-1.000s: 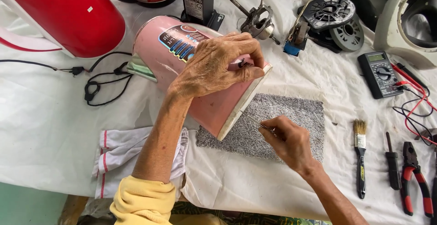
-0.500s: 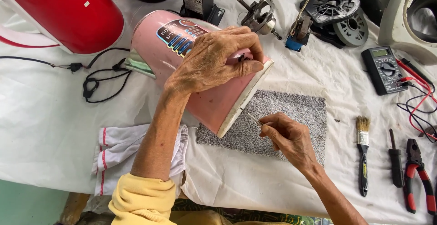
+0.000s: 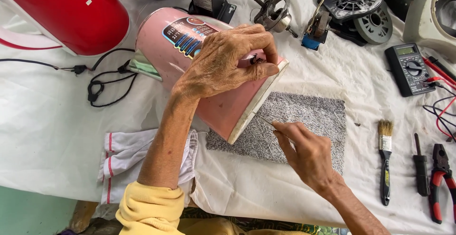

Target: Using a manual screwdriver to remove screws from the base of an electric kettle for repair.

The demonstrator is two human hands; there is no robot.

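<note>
A pink electric kettle body (image 3: 161, 45) lies on its side on the white cloth, its open base turned toward a grey mat (image 3: 308, 116). My left hand (image 3: 223, 61) grips the kettle from above, fingers curled over the base rim near a small dark part. My right hand (image 3: 306, 154) hovers over the mat and pinches a thin metal tool (image 3: 264, 119) whose tip reaches the lower edge of the kettle's base.
A red appliance (image 3: 66, 11) sits at the far left with a black cord (image 3: 102, 90) beside it. A multimeter (image 3: 408, 68), a small brush (image 3: 384, 159), a screwdriver (image 3: 420, 166) and red pliers (image 3: 439, 180) lie at the right. Fan parts (image 3: 356, 7) and a motor (image 3: 275, 11) rest at the back.
My right hand has moved left and up, bringing the thin tool to the lower rim of the kettle's base. My left hand keeps its hold on the kettle.
</note>
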